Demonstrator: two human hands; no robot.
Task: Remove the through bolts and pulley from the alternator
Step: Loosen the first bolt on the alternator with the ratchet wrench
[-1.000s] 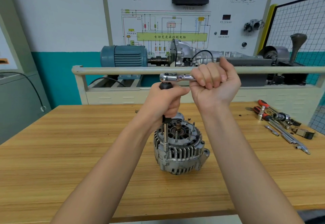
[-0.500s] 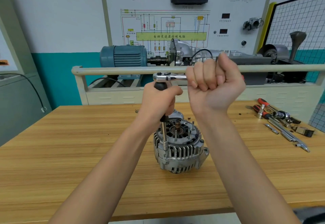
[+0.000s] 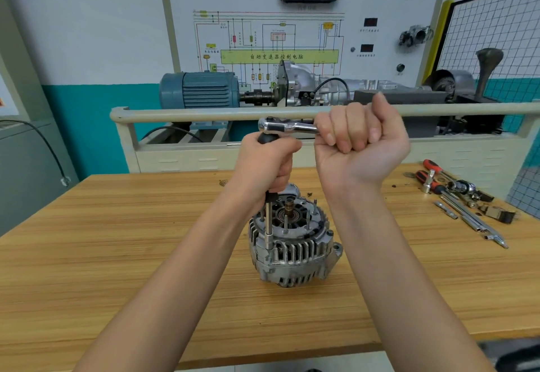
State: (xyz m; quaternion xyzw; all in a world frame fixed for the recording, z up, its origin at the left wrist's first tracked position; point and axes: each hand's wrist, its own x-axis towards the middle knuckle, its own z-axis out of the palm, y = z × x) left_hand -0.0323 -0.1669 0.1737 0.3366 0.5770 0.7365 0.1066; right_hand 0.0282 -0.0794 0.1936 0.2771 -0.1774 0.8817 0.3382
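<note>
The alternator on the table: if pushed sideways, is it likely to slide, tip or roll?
The alternator looks like a heavy metal casting, so it probably resists a light push. Standing on end on the smooth wooden table, it may slide rather than roll.

On the wooden worktop, red-handled screwdrivers and chrome extension bars lie at the right. Behind, a blue electric motor sits below a white wiring-diagram board.

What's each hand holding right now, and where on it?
Right hand grips the chrome ratchet wrench by its handle; left hand grips the black-collared extension bar near its top.
</note>
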